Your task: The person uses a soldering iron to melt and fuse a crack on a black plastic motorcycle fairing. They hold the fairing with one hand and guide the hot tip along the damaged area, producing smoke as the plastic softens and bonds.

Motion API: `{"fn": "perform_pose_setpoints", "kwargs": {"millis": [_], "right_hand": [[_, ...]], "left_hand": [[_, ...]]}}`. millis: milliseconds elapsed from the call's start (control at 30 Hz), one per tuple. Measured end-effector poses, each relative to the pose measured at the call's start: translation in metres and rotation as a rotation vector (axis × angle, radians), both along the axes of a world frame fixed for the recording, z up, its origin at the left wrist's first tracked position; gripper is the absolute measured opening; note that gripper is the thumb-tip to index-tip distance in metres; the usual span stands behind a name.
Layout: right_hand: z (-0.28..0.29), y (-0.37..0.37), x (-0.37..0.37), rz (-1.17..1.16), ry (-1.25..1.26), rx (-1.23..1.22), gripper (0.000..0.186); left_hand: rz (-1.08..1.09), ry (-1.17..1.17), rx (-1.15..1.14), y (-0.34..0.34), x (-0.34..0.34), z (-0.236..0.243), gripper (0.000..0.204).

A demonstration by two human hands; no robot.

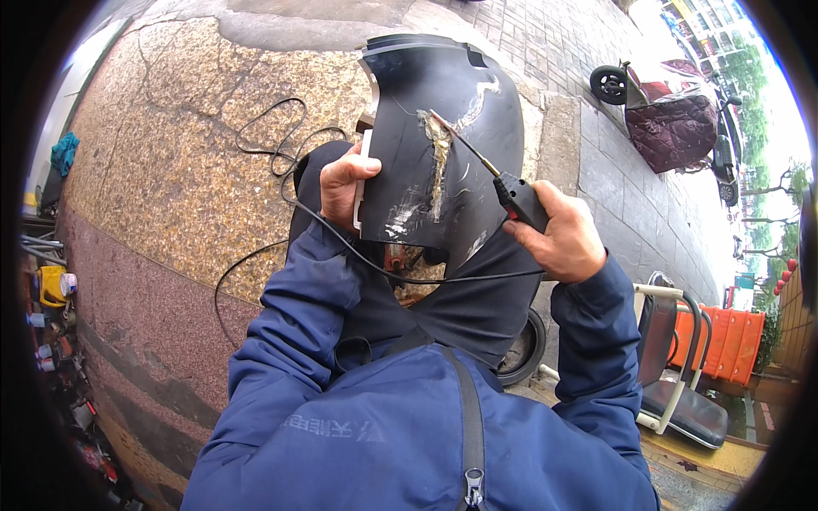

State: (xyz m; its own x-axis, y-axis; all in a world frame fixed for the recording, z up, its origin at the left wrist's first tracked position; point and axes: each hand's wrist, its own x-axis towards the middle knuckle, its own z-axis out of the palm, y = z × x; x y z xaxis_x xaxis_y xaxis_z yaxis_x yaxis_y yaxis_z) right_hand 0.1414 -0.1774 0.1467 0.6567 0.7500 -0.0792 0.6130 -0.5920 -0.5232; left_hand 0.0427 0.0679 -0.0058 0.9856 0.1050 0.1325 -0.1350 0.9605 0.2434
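We see left hand (342, 186) pinching black panel (396, 128) by its left edge, right hand (564, 234) wrapped round pen-like tool (518, 198); cable (477, 278) across lap (469, 319) could snag, jerking tip (434, 114) wide of seam (440, 162).

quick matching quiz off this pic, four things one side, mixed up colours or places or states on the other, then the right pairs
1. left hand
2. black-handled tool
3. barrier
4. right hand

A. orange, at the right side of the view
B. holds the tool
C. grips the left edge of the black panel
D. its metal rod points toward a rough seam

Pairs: 1-C, 2-D, 3-A, 4-B
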Motion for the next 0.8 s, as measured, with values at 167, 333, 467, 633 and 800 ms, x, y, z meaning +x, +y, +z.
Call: {"fn": "perform_pose_setpoints", "kwargs": {"millis": [167, 333, 467, 633, 800], "right_hand": [[0.000, 0.000, 0.000, 0.008, 0.015, -0.001, 0.027], [0.000, 0.000, -0.001, 0.000, 0.015, 0.030, 0.027], [0.000, 0.000, -0.001, -0.002, 0.023, 0.010, 0.027], [0.000, -0.001, -0.002, -0.017, 0.026, -0.002, 0.027], [-0.001, 0.000, -0.002, -0.011, 0.023, 0.000, 0.026]], "left_hand": [[-0.040, -0.075, -0.028, 0.002, 0.002, -0.002, 0.065], [0.003, 0.003, 0.003, 0.000, 0.001, 0.001, 0.061], [0.037, 0.075, 0.014, -0.001, 0.001, 0.003, 0.059], [-0.002, -0.018, -0.010, 0.002, 0.002, -0.003, 0.061], [-0.013, -0.052, -0.021, 0.003, 0.003, -0.010, 0.063]]}}
